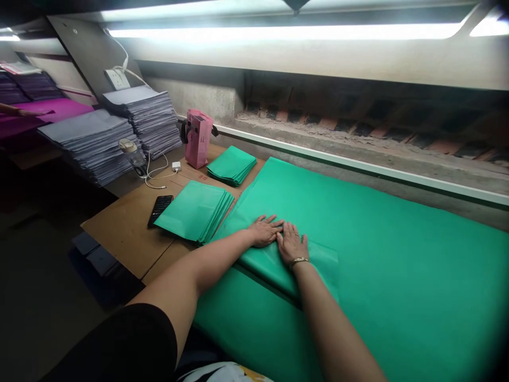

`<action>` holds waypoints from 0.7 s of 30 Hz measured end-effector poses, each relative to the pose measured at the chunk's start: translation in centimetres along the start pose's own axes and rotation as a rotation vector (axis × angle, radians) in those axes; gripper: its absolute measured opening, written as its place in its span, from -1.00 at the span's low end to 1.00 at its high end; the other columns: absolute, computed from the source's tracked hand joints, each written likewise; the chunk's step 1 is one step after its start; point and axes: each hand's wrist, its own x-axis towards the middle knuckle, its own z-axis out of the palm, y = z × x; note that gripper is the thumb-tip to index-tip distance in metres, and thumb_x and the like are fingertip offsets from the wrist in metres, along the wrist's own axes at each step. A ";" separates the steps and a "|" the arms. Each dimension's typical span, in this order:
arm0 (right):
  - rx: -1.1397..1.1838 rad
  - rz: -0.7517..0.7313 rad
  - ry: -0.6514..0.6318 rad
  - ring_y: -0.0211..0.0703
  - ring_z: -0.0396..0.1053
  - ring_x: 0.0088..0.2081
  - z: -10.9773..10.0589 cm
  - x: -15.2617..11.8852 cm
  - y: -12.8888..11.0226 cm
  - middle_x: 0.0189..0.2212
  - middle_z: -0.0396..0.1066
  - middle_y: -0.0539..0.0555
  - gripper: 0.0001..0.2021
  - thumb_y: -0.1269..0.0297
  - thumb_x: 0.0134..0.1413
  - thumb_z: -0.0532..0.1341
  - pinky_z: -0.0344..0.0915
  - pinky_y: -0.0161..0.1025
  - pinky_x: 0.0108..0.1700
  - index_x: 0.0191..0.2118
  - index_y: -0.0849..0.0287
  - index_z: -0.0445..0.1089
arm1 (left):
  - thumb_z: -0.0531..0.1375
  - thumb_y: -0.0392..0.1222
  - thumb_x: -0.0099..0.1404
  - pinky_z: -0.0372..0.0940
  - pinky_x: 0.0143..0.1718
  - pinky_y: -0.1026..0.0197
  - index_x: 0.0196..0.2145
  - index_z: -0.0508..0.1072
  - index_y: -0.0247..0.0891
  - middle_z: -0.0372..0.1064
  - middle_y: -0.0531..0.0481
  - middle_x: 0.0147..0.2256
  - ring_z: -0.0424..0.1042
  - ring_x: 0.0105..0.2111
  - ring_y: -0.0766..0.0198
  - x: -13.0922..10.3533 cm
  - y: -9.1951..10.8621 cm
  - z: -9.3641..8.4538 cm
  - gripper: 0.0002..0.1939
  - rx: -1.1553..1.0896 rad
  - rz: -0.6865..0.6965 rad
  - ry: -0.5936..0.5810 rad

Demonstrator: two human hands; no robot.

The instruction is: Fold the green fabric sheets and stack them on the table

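Note:
Both my hands press flat on a folded green sheet that lies over a large spread of green sheets. My left hand rests near the fold's upper edge with its fingers stretched to the right. Beside it, touching at the fingertips, my right hand lies palm down, fingers pointing away from me. A gold bracelet circles my right wrist. Left of the hands sits a stack of folded green pieces, with a second green stack behind it.
A black phone lies partly against the nearer stack on brown cardboard. Farther back are a pink bag, a white charger with cable, a clear bottle and tall grey stacks. At far left, a person's hand touches magenta sheets.

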 end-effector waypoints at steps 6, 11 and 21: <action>-0.030 0.331 0.027 -0.10 -0.43 0.28 2.3 -3.6 8.8 0.29 -0.40 0.10 -0.34 0.00 0.27 -0.38 -0.33 0.26 0.20 0.30 0.38 -0.19 | -0.25 0.14 0.34 -0.36 0.25 -0.13 0.29 -0.24 -0.09 -0.45 0.17 0.31 -0.46 0.29 0.14 1.3 -0.8 0.0 -0.36 -0.012 -0.079 -0.041; -0.059 0.237 0.032 -0.03 -0.54 0.27 3.5 -8.1 4.8 0.29 -0.45 0.15 -0.28 -0.09 0.24 -0.31 -0.51 0.25 0.20 0.30 0.42 -0.21 | -0.27 0.17 0.32 -0.39 0.25 -0.15 0.30 -0.23 -0.13 -0.48 0.17 0.30 -0.50 0.29 0.13 1.9 -1.0 -0.6 -0.33 -0.054 -0.093 -0.100; 0.095 -0.468 0.004 0.07 -0.57 0.27 2.6 -7.5 -11.4 0.29 -0.35 0.10 -0.38 -0.01 0.26 -0.17 -0.63 0.26 0.16 0.32 0.21 -0.21 | -0.31 0.29 0.28 -0.43 0.24 -0.14 0.29 -0.27 -0.08 -0.52 0.15 0.31 -0.52 0.29 0.14 2.2 -1.9 -1.1 -0.28 -0.097 -0.097 -0.184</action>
